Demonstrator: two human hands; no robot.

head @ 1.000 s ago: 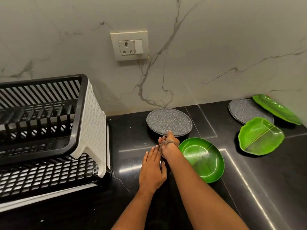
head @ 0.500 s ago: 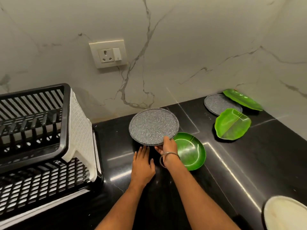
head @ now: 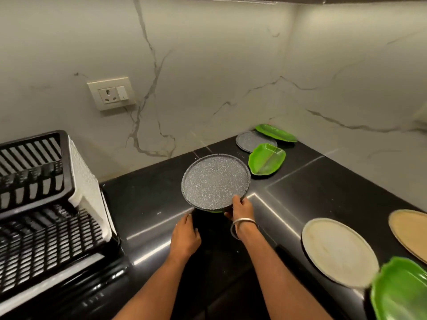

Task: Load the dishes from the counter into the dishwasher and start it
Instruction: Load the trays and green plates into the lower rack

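A: Entry, from beside the counter. What is worn on the arms?

B: Nothing to the elbow. Both forearms are bare; no sleeve or cuff enters view.

A: Left hand (head: 184,236)?

B: No ring, no band, no watch on what shows.

A: Right hand (head: 241,207)?

B: One thin metal bangle (head: 242,224), silver-grey, plain, round, sitting loose at the wrist. Nails are too small to judge.

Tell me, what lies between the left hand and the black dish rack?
Only bare black counter lies between the left hand and the dish rack, as the head view shows.
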